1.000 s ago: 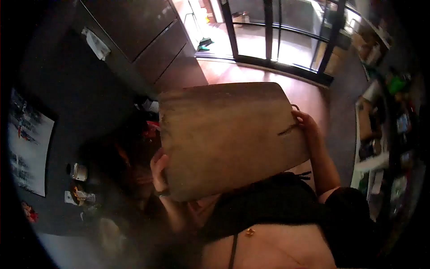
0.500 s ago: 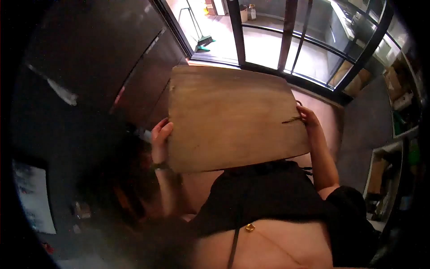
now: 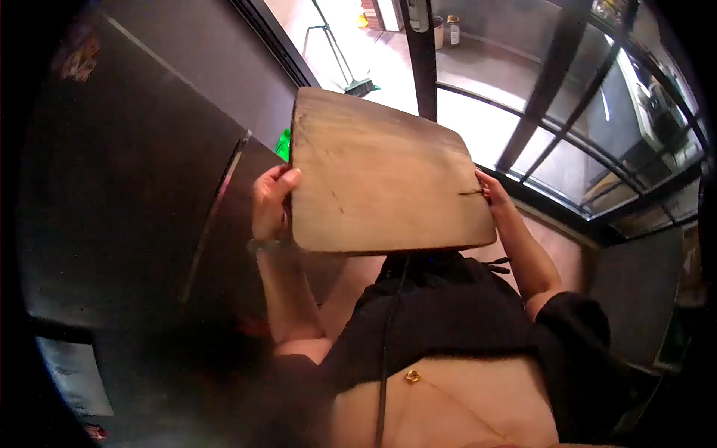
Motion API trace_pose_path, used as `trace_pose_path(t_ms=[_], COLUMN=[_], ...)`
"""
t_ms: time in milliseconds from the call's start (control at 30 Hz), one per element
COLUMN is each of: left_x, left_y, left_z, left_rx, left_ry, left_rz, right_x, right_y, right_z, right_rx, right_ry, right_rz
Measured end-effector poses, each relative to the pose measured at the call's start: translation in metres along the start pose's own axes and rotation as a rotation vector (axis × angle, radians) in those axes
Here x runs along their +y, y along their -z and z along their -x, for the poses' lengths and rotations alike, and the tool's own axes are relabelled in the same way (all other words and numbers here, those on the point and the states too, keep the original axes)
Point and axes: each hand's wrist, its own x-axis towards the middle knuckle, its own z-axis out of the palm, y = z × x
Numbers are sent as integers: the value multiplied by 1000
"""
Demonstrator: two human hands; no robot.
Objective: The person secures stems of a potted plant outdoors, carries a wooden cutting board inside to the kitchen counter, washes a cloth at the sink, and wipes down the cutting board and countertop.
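Note:
A thick wooden cutting board (image 3: 385, 179) with rounded corners is held up in front of my chest, tilted, its broad face towards me. My left hand (image 3: 272, 201) grips its left edge, with the thumb on the near face and the other fingers partly behind it. At the right edge my right hand (image 3: 493, 193) holds the board close to a dark crack in the wood. Most of the right fingers are hidden behind the board.
A glass door with a dark frame (image 3: 426, 67) stands ahead, opening onto a bright floor. A long-handled dustpan or broom (image 3: 358, 86) is beyond the board. Dark cabinet panels (image 3: 164, 149) line my left side. Something bright green (image 3: 284, 144) shows behind the board's left edge.
The view has turned, and the doorway frame now sits further right. The board appears smaller and more tilted, with its left side higher. Both hands keep their hold on it.

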Motion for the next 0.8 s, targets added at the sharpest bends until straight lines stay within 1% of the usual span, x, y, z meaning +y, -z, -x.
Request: trace_pose_path(t_ms=[33,67,100,133,200,233,300,333,367,433,467,500,533,567,600,633,667,700,733,800], left_x=[6,15,22,15,23,24,12,4,-4,-16,-23,-27,-32,-35,-38,-41,-42,-41,-34,-26], left_y=[-1,0,6,23,31,35,45,54,66,92,111,120,125,126,134,134,137,136,126,113], left_z=[-23,-49,-77,-109,-156,-178,-229,-257,-283,-349,-370,-403,-440,-473,-479,-503,-537,-568,-611,-682], left_rx=[14,40,66,112,138,141,164,168,172,166,162,154,199,194,308,416,256,239,210,163], left_ry=[11,24,37,19,5,-9,-20,0,16,3,-4,-16,-4,31,42,66,154,210,280,364], left_rz=[8,-12,-36,-70,-100,-133,-73,16,109,140,156,173,187,192,259,311,279,258,237,205], right_x=[-16,-22,-36,-42,-68,-75,-89,-97,-106,-118,-125,-136,-151,-155,-119,-154,-179,-200,-200,-199], right_y=[-14,-16,-30,-43,-95,-102,-127,-140,-151,-162,-194,-208,-216,-215,-171,-212,-231,-240,-206,-137], right_z=[-16,-55,-77,-95,-110,-134,-178,-197,-223,-305,-299,-324,-360,-402,-487,-450,-441,-446,-489,-577], right_rx=[-44,65,-104,-84,-56,-116,-147,-79,-53,-89,-73,-12,-19,-19,-93,-123,-55,17,-196,-631], right_ry=[-32,-92,-117,-138,-147,-152,-132,-124,-190,-169,-160,-184,-158,-149,-194,-242,-227,-210,-240,-392], right_rz=[-20,55,38,34,-13,-38,-31,-1,46,99,71,73,73,60,2,-63,-86,-113,-293,-597])
